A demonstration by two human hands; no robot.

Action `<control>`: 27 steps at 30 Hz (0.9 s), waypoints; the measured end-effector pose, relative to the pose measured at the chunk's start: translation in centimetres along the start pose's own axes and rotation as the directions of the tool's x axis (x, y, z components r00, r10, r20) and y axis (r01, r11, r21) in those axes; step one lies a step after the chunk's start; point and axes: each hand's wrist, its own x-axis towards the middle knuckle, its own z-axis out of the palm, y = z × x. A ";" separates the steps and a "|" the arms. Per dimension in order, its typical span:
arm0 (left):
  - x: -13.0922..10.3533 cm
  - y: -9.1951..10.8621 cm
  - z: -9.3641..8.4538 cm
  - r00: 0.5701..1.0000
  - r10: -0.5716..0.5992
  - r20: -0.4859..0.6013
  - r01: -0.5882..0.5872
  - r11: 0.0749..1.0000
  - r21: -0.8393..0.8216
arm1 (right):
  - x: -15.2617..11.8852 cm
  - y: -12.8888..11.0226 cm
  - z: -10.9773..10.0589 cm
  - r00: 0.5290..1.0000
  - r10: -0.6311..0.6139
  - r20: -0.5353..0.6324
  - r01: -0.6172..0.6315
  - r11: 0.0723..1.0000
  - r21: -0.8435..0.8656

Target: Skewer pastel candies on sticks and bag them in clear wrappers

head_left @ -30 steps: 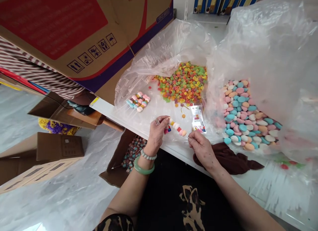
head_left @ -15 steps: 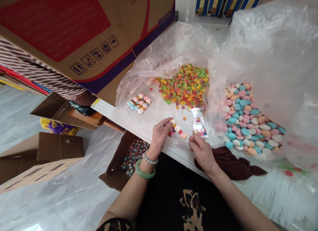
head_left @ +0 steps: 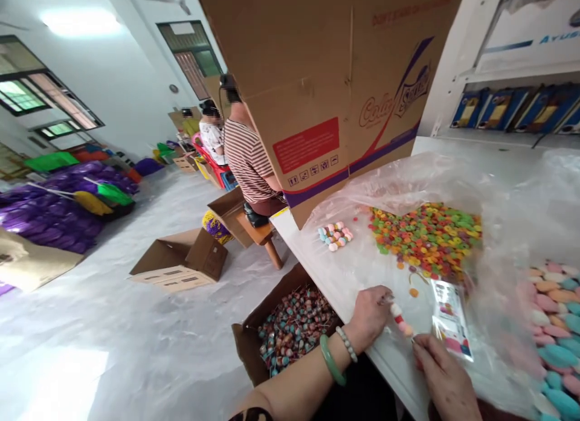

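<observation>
L hand (head_left: pixel 372 315) & R hand (head_left: pixel 446 376) tight on candy string (head_left: pixel 401 322), ctn (head_left: pixel 246 348) w/ multicol. pcs (head_left: pixel 294 324)

The white worktop (head_left: pixel 301 252) is largely covered by crumpled clear plastic (head_left: pixel 394 185). On that plastic lie a broad heap of small ring-shaped pieces (head_left: pixel 430 237), a compact block of pastel and brown pieces (head_left: pixel 334 235), a loose orange ring (head_left: pixel 414 293), a printed packet (head_left: pixel 451 318) and, near the right edge, oval pastel pieces (head_left: pixel 559 348). The grey marbled floor (head_left: pixel 172 342) carries an open carton (head_left: pixel 181 258) and purple bundles (head_left: pixel 54 203), while blue boxes (head_left: pixel 507 110) stand on a white shelf (head_left: pixel 493 142)
</observation>
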 end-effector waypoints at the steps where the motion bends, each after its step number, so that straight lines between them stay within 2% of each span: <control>1: -0.1 0.1 -0.1 0.999 0.039 0.024 -0.039 0.999 0.005 | 0.1 0.3 -0.1 0.999 0.026 0.029 -0.026 1.000 0.017; 3: -0.2 0.0 -0.1 0.993 0.105 0.059 -0.106 0.994 0.003 | 0.5 0.9 -0.3 0.993 0.093 0.068 -0.096 0.994 0.053; 5: -0.4 -0.1 0.0 0.991 0.121 0.051 -0.121 0.993 -0.008 | 0.9 1.2 -0.1 0.986 0.145 0.077 -0.152 0.983 0.106; 8: -0.7 -0.3 0.3 0.997 0.075 -0.015 -0.076 0.995 -0.069 | 0.8 0.9 0.7 0.985 0.166 0.044 -0.172 0.961 0.217; 11: -0.9 -0.1 -0.2 1.000 -0.015 -0.004 0.014 0.967 -0.253 | 0.2 0.1 0.8 0.976 0.216 0.016 -0.207 0.905 0.371; 14: -1.0 0.6 -1.8 0.986 -0.164 0.032 0.154 0.820 -0.552 | -0.4 -0.6 -0.4 0.964 0.256 0.072 -0.256 0.818 0.516; 16: -1.3 1.5 -2.9 0.969 -0.248 -0.009 0.174 0.703 -0.689 | -0.6 -1.2 -1.4 0.971 0.211 0.112 -0.236 0.783 0.575; 18: -1.8 2.7 -3.2 0.969 -0.245 -0.024 0.150 0.667 -0.730 | -0.6 -2.1 -1.9 0.985 0.157 0.071 -0.168 0.772 0.613; 21: -2.9 4.4 -2.1 0.982 -0.153 0.110 0.185 0.659 -0.729 | -0.7 -3.8 -1.5 0.993 0.111 -0.043 -0.064 0.803 0.592; 24: -3.5 5.3 -0.4 0.963 -0.108 0.247 0.261 0.608 -0.750 | -0.9 -4.8 -0.6 0.996 0.091 -0.016 -0.062 0.789 0.611; 27: -3.6 5.4 0.1 0.926 -0.098 0.364 0.351 0.579 -0.736 | -1.0 -4.6 -0.6 0.992 0.115 -0.041 -0.061 0.759 0.649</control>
